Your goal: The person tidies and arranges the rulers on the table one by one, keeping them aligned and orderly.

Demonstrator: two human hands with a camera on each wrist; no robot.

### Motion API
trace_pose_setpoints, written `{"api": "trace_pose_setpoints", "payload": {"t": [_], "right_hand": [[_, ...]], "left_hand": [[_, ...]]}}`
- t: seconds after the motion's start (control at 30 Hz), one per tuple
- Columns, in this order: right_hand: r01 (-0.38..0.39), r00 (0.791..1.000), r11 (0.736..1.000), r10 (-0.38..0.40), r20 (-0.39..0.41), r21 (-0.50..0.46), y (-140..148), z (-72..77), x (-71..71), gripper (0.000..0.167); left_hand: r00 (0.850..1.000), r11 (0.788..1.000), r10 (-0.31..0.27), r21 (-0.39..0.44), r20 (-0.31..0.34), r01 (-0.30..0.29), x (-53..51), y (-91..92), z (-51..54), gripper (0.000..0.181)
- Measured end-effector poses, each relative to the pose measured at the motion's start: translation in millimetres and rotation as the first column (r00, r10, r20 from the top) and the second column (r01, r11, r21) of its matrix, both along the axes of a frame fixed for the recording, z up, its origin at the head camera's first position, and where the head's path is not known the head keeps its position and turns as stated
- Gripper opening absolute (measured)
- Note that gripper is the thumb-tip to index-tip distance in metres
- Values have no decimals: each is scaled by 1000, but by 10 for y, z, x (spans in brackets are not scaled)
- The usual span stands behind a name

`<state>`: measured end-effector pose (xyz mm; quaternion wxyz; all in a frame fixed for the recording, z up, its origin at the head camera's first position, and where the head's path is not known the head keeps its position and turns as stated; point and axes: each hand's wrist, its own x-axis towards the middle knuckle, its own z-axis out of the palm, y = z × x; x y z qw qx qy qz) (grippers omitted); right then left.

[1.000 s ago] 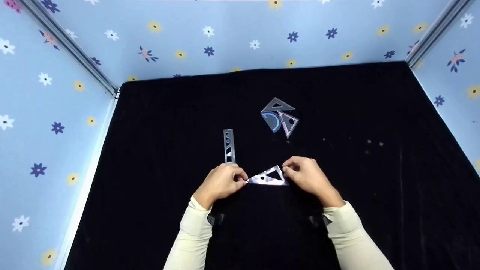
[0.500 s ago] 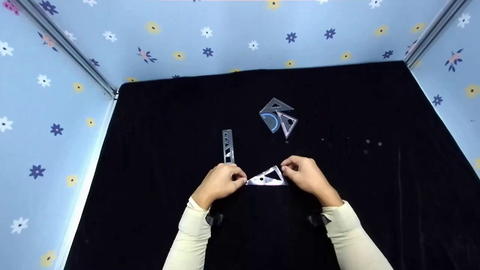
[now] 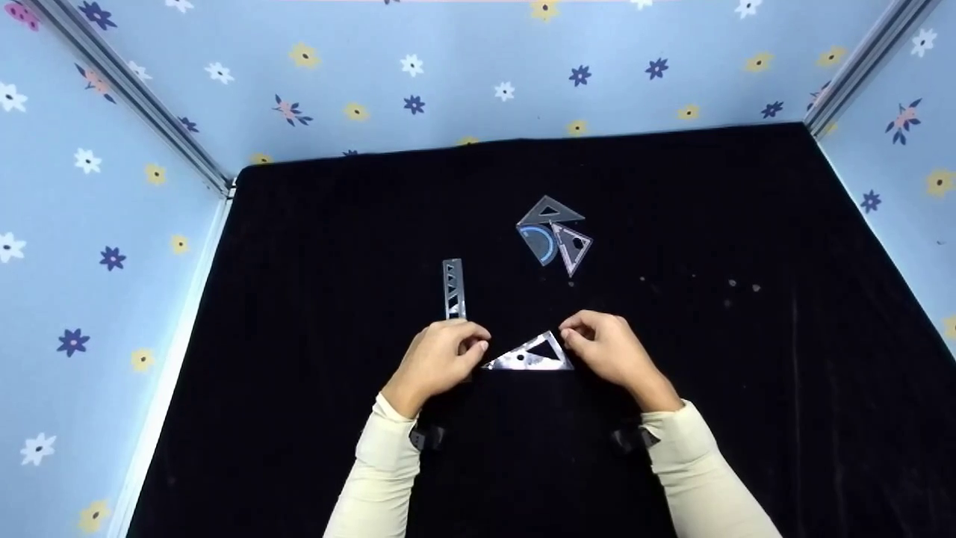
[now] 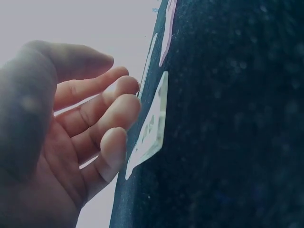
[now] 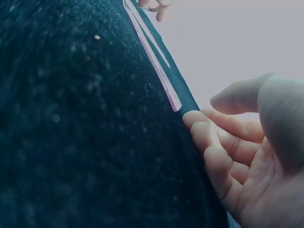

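Note:
A shiny clear set square (image 3: 534,362) with a triangular cutout lies on the black cloth between both hands. My left hand (image 3: 441,359) is just left of its pointed corner, thumb and fingers loosely bent with nothing between them. Under that hand runs a clear ruler (image 3: 459,291) with several cutouts, its near part covered. Near the set square's upper right corner is my right hand (image 3: 609,347), also loosely bent and holding nothing. In the right wrist view, a small gap separates its fingertips (image 5: 192,118) from a pink-edged strip.
Farther back lie a grey clear set square (image 3: 564,215), a protractor (image 3: 536,243) with a blue arc and a pink-edged set square (image 3: 567,250), grouped close together. Black cloth (image 3: 336,239) covers the table. Flowered blue walls (image 3: 478,67) bound the back and sides.
My left thumb and fingers have come off the set square's left corner and lifted slightly away. The right hand and the set square look nearly unmoved.

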<state>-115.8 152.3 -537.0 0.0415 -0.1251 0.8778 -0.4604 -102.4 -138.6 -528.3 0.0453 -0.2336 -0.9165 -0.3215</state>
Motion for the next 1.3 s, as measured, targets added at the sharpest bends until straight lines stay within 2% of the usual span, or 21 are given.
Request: {"api": "trace_pose_setpoints", "payload": {"t": [0.43, 0.9, 1.3], "right_hand": [[-4, 1000, 1000, 4, 10, -9, 16, 0, 5, 6], [11, 1000, 999, -11, 12, -31, 55, -14, -15, 7], [-3, 1000, 999, 4, 19, -47, 27, -21, -26, 7]], "left_hand": [[999, 1000, 2, 9, -45, -2, -14, 1, -38, 12], [998, 1000, 4, 19, -58, -3, -68, 29, -39, 11], [997, 999, 28, 44, -70, -25, -42, -2, -41, 12]]}}
